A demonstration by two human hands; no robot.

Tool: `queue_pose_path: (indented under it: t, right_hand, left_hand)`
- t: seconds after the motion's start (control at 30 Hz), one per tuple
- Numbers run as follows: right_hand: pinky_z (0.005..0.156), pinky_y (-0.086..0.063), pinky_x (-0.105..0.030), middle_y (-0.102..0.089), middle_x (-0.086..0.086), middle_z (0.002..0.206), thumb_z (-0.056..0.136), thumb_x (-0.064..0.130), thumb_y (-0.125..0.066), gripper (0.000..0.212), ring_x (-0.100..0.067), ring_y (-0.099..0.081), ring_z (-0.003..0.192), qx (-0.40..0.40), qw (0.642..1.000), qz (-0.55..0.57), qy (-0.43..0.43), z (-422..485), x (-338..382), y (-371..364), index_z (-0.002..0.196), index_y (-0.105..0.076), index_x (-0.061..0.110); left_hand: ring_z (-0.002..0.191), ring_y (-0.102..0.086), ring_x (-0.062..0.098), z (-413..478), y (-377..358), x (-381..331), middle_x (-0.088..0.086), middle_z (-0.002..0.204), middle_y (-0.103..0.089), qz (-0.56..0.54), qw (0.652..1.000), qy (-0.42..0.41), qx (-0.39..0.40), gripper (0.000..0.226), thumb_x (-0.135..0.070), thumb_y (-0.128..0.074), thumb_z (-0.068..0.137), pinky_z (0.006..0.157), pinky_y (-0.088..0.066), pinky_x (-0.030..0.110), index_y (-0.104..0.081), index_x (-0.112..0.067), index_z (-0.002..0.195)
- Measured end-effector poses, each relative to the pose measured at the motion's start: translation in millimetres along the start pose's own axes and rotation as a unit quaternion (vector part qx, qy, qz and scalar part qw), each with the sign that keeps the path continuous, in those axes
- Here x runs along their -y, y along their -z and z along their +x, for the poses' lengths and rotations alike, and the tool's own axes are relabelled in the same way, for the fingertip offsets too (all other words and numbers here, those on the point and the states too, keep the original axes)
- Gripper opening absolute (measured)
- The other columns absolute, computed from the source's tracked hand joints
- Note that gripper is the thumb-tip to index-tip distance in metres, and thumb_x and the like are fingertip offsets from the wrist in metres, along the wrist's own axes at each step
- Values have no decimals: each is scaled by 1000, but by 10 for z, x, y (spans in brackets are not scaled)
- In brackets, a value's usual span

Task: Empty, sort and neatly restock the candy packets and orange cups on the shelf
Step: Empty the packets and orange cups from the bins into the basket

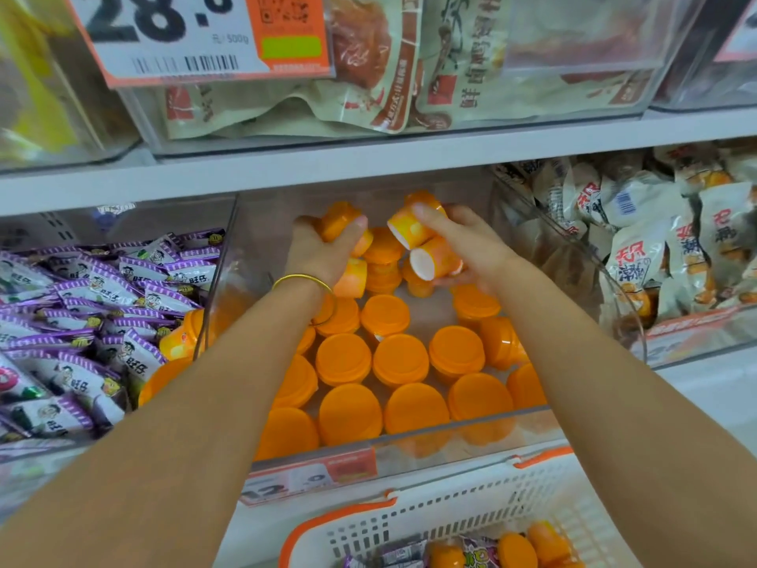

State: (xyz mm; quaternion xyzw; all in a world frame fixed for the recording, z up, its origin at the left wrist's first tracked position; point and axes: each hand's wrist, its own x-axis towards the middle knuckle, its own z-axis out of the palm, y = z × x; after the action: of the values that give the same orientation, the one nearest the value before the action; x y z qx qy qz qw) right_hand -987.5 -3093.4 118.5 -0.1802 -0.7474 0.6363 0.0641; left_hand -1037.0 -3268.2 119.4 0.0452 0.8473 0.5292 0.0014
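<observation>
Several orange cups [400, 359] stand upside down in rows in a clear bin [471, 430] on the middle shelf. At the back of that bin my left hand [317, 250] grips orange cups [341, 221], a gold bangle on its wrist. My right hand [471, 243] holds more orange cups [411, 227] lying on their sides with white tops showing. Purple candy packets [82, 305] fill the bin to the left. One stray orange cup [182, 338] lies among those packets.
A white basket with orange handles [450, 514] sits below, holding a few orange cups and purple packets. White snack bags [639, 239] fill the right bin. Larger snack pouches [368, 75] and a price tag [172, 34] are on the upper shelf.
</observation>
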Motion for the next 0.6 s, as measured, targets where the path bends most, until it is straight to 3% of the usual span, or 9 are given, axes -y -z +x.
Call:
queue_pose_path:
  t: [0.1,0.2,0.3,0.43,0.6]
  right_hand:
    - [74,-57,-53,-60,-3,124,68,60,-67,67,-25,-64,104,144,980,122,-68,8,-35,-37,125,-50,28]
    - [75,-56,-50,-61,-4,127,63,62,-65,78,-27,-64,109,203,963,161,-72,45,-93,-63,132,-50,30]
    - [79,-55,-50,-61,-4,129,64,60,-66,77,-26,-63,111,209,962,167,-63,27,-109,-67,133,-49,31]
    - [73,-56,-43,-60,-7,129,61,56,-70,86,-24,-65,106,194,965,168,-50,-199,55,-51,136,-46,24]
    - [77,-55,-51,-62,-7,124,60,51,-76,76,-25,-65,106,167,969,181,12,-1044,86,154,128,-52,29]
  left_hand:
    - [105,-53,23,-39,-86,27,2,120,-47,-139,985,76,68,66,-48,-58,87,80,-44,33,-27,-22,140]
    - [98,-58,25,-30,-108,10,3,120,-50,-222,965,106,94,72,-43,-64,84,69,-51,32,-23,-26,141]
    - [98,-59,25,-80,-108,-5,3,119,-51,-245,958,107,108,72,-40,-66,84,70,-53,34,-24,-27,141]
    - [99,-62,26,-302,-7,-120,7,121,-55,-277,950,100,109,62,-39,-65,85,77,-54,38,-31,-25,135]
    - [94,-63,22,-1021,206,-323,6,111,-59,-320,937,47,134,41,-28,-63,87,81,-54,40,-41,-23,120]
